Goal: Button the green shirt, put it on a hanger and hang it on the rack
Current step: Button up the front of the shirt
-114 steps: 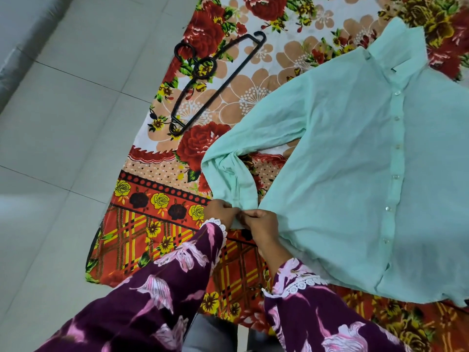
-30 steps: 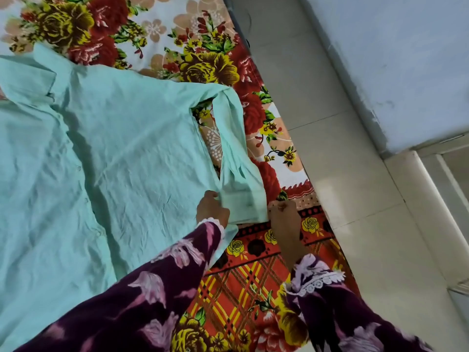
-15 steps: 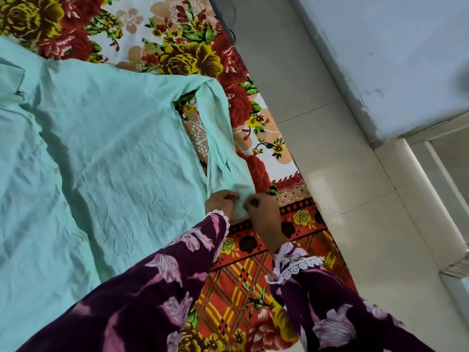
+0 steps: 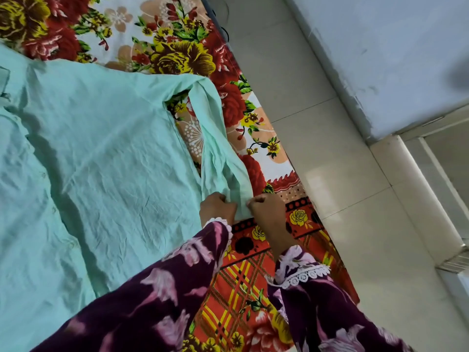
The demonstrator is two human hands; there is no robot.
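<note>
The pale green shirt (image 4: pixel 96 153) lies flat on a floral sheet, its body filling the left of the view. Its right sleeve (image 4: pixel 215 148) runs down along the sheet's right side to the cuff (image 4: pixel 241 201). My left hand (image 4: pixel 217 208) pinches the cuff from its left side. My right hand (image 4: pixel 266 212) pinches the same cuff from its right side, fingers curled. The two hands are almost touching. The hanger and the rack are out of view.
The floral sheet (image 4: pixel 253 275) ends just right of my hands at bare tiled floor (image 4: pixel 342 174). A pale blue wall (image 4: pixel 393 59) rises at the upper right, with a doorway frame (image 4: pixel 431 174) at the far right. My purple patterned sleeves (image 4: pixel 165 301) cross the lower frame.
My right hand moved left from the sheet onto the cuff and closed its fingers on it. The left hand stayed at the cuff. My view shifted slightly.
</note>
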